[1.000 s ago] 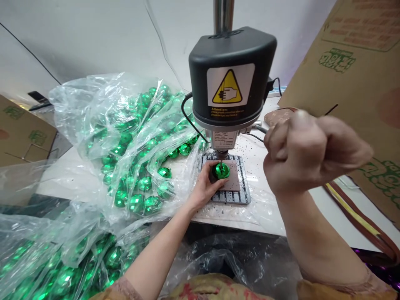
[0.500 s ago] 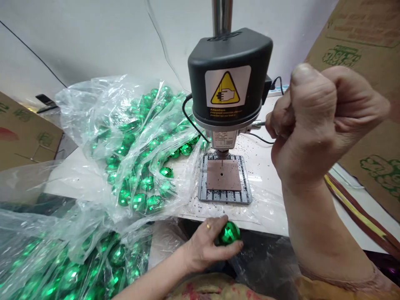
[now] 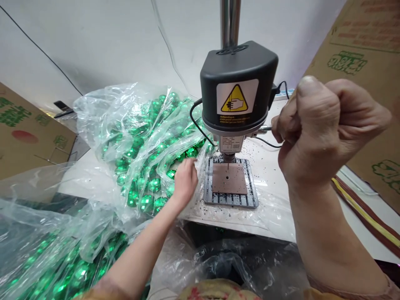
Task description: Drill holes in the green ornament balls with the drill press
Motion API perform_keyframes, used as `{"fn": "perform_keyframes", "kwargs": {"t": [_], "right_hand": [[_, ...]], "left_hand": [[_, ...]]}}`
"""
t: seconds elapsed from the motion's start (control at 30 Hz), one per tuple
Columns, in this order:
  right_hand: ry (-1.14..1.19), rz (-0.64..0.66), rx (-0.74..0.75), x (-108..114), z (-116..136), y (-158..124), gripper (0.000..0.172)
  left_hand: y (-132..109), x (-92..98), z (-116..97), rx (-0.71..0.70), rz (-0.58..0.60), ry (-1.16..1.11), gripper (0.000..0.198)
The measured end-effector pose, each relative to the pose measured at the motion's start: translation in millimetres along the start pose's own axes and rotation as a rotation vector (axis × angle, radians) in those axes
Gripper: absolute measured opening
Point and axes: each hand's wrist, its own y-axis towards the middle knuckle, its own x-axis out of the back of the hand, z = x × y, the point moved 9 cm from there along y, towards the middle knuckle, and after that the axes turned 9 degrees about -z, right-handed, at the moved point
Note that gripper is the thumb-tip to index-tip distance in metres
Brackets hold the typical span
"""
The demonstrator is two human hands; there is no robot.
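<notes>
Green faceted balls point(image 3: 145, 203) in a clear plastic bag point(image 3: 103, 108) touch the left hand point(image 3: 185, 181), its grip hidden, while the right hand point(image 3: 325, 129) fists around the thin metal lever point(image 3: 264, 128) of a black bench drill point(image 3: 237, 71).

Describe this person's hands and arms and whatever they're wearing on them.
The left hand and the right hand are bare, with no gloves, and both forearms are uncovered. The right sleeve is tan fabric, seen only at the bottom edge. The left sleeve looks similar but is barely in view. No ring or watch can be made out.
</notes>
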Motion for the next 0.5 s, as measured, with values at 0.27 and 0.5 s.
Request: {"fn": "perform_keyframes", "kwargs": {"t": [0.27, 0.5], "right_hand": [[0.045, 0.012, -0.016, 1, -2, 0, 0.047], [0.018, 0.026, -0.004, -1, -1, 0, 0.049]], "left_hand": [[74, -67.8, 71, 0.374, 0.125, 0.084, 0.031], [52, -26.0, 32, 0.284, 0.068, -0.143, 0.026]]}}
